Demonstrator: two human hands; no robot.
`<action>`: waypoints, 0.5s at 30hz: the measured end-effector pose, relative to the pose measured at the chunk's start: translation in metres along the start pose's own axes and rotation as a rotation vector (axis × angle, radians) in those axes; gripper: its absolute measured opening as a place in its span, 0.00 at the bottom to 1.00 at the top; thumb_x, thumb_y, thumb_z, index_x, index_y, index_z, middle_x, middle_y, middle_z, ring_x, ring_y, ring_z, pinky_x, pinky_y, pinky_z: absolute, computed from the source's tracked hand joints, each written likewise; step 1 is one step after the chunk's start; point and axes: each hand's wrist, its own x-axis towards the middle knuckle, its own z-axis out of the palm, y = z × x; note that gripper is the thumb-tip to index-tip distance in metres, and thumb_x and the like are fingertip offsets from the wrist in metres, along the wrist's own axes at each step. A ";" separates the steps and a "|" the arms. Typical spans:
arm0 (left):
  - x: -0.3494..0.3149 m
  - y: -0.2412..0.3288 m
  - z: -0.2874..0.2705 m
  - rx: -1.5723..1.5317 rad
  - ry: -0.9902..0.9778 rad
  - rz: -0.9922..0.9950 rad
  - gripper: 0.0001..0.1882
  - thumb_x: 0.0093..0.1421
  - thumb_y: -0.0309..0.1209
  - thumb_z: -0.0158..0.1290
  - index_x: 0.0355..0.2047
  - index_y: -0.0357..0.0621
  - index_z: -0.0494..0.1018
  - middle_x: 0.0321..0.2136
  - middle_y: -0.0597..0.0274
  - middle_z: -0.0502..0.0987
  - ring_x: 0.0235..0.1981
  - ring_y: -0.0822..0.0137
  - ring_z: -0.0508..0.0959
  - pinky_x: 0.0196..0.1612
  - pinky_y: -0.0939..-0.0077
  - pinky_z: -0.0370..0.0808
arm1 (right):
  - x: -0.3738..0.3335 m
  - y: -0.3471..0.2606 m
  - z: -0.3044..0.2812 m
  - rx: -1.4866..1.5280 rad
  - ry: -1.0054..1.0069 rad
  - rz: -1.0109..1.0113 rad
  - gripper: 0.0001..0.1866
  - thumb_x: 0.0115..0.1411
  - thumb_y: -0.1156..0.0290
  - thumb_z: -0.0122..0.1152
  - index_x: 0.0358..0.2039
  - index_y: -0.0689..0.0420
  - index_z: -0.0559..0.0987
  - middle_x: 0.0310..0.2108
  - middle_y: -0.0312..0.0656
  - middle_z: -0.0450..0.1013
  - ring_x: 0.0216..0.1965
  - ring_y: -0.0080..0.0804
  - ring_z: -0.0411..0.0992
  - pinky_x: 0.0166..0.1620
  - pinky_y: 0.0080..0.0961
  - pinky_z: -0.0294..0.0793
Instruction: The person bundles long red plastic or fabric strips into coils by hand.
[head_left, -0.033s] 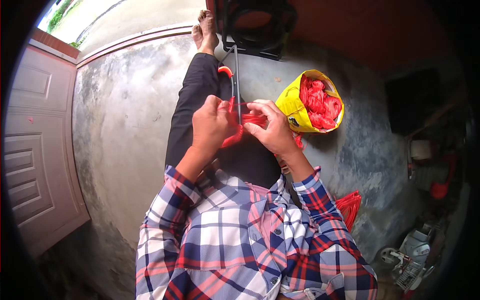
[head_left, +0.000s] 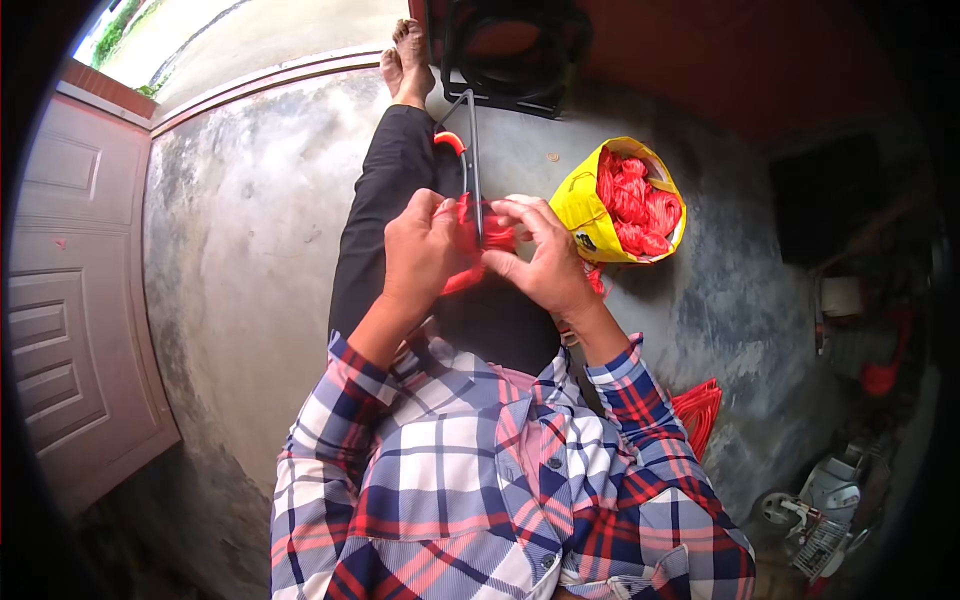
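Observation:
Above my lap, my left hand (head_left: pixel 413 248) is closed, its thumb and fingers pinching red string (head_left: pixel 465 240). Facing it, my right hand (head_left: pixel 545 255) curls its thumb and fingers round a bunch of the same string, which is smeared by motion. A bent grey metal rod (head_left: pixel 474 140) rises between the two hands, and the string lies around its near end. Against the rod's left side is a curved orange-red piece (head_left: pixel 451 141). Exactly how the string is looped is hidden by my fingers and the blur.
Right of my hands, a yellow bag (head_left: pixel 577 205) holds red string skeins (head_left: pixel 630 205). Another red bundle (head_left: pixel 697 412) lies by my right sleeve. A black-framed object (head_left: pixel 510 60) stands ahead. My outstretched leg (head_left: pixel 375 200) lies on the concrete floor (head_left: pixel 240 250). A panelled door (head_left: pixel 80 260) is left.
The red string at my right fingers is more blurred and bunched closer to the rod. Both hands stay nearly in place.

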 end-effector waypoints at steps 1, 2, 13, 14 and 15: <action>-0.003 0.005 0.002 -0.336 -0.092 -0.121 0.09 0.65 0.28 0.44 0.28 0.40 0.70 0.22 0.65 0.75 0.23 0.76 0.75 0.24 0.78 0.72 | -0.003 -0.004 -0.001 -0.080 -0.052 -0.030 0.26 0.48 0.70 0.71 0.49 0.59 0.75 0.50 0.47 0.68 0.49 0.42 0.72 0.52 0.31 0.72; -0.005 0.011 0.005 -0.671 -0.184 -0.244 0.10 0.65 0.28 0.44 0.27 0.41 0.70 0.22 0.67 0.74 0.23 0.77 0.74 0.23 0.79 0.72 | -0.006 -0.001 -0.001 -0.159 -0.074 -0.156 0.24 0.49 0.72 0.70 0.48 0.59 0.75 0.51 0.47 0.68 0.53 0.41 0.69 0.56 0.32 0.69; 0.000 -0.038 0.014 -0.554 -0.356 -0.681 0.08 0.58 0.35 0.47 0.35 0.46 0.69 0.24 0.58 0.77 0.22 0.72 0.75 0.21 0.80 0.66 | -0.053 -0.046 -0.166 1.342 0.134 -0.068 0.15 0.69 0.59 0.45 0.41 0.59 0.68 0.20 0.31 0.61 0.18 0.20 0.59 0.29 0.23 0.64; 0.000 -0.033 0.016 -0.562 -0.358 -0.682 0.08 0.58 0.35 0.47 0.35 0.46 0.69 0.24 0.58 0.77 0.22 0.72 0.75 0.21 0.80 0.66 | -0.063 -0.059 -0.173 1.316 0.145 -0.089 0.15 0.70 0.60 0.45 0.42 0.61 0.67 0.19 0.30 0.60 0.17 0.18 0.57 0.23 0.21 0.59; 0.000 -0.026 0.015 -0.509 -0.392 -0.692 0.09 0.58 0.36 0.47 0.35 0.46 0.69 0.23 0.58 0.77 0.22 0.71 0.75 0.22 0.79 0.67 | -0.078 -0.068 -0.176 1.312 0.141 -0.088 0.15 0.70 0.60 0.45 0.42 0.61 0.67 0.19 0.30 0.60 0.17 0.18 0.57 0.23 0.21 0.59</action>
